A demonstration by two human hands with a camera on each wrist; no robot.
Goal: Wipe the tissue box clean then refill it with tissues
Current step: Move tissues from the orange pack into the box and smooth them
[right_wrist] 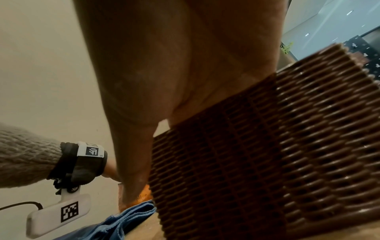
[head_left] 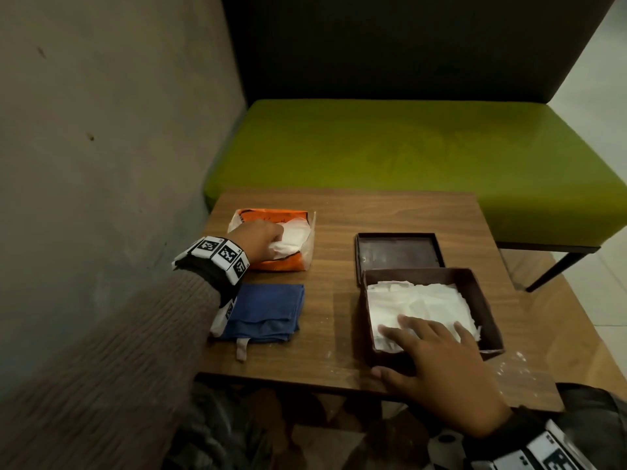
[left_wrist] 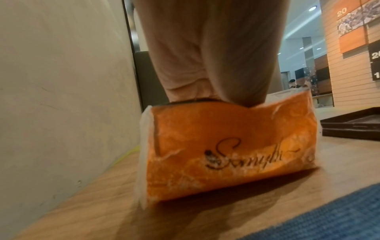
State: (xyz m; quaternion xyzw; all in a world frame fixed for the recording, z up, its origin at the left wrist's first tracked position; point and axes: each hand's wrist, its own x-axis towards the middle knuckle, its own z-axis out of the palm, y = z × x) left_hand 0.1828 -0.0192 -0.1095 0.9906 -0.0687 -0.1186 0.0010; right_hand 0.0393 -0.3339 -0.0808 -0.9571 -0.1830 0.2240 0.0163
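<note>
A brown woven tissue box stands open on the right of the wooden table, with white tissues lying inside. My right hand lies flat over its near edge, fingers straight on the tissues, thumb on the table outside the near wall. The box lid lies upturned just behind it. At the back left an orange tissue pack lies torn open. My left hand reaches into it, fingers curled around a wad of white tissues. A folded blue cloth lies in front of the pack.
A grey wall runs close along the table's left side. A green bench with a dark back stands behind the table. White dust specks lie on the table near its front right edge.
</note>
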